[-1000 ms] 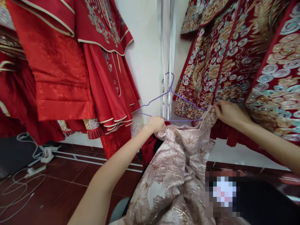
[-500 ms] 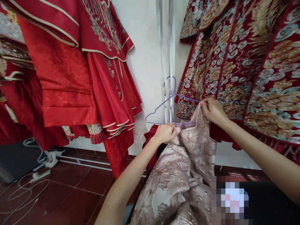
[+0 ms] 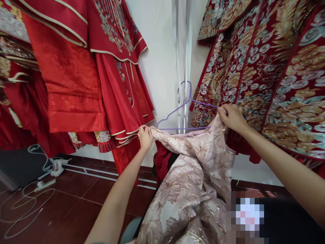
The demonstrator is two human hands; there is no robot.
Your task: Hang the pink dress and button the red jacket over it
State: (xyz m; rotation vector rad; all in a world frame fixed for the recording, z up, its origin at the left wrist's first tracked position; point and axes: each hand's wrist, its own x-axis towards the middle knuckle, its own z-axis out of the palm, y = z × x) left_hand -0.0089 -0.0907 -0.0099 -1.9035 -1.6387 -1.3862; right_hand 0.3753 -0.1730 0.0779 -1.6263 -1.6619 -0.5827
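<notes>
Right now both hands are working on a pale pink brocade garment (image 3: pixel 193 176) that is draping from chest height down toward the lower edge of the view. The left hand (image 3: pixel 145 136) is pinching one upper corner of the fabric, its grip closed tight on the cloth and pulling it out to the left. The right hand (image 3: pixel 231 117) is holding the opposite upper corner, fingers curled shut around the fabric just where it is meeting the right shoulder of a purple wire hanger (image 3: pixel 184 112). That hanger is sitting between the two hands, its hook pointing up in front of the white wall (image 3: pixel 159 67). Red robes (image 3: pixel 76 78) are hanging to the left, and heavily embroidered red robes (image 3: pixel 266 67) are hanging to the right. White cables (image 3: pixel 27 200) are lying on the dark red tiled floor (image 3: pixel 76 210).
</notes>
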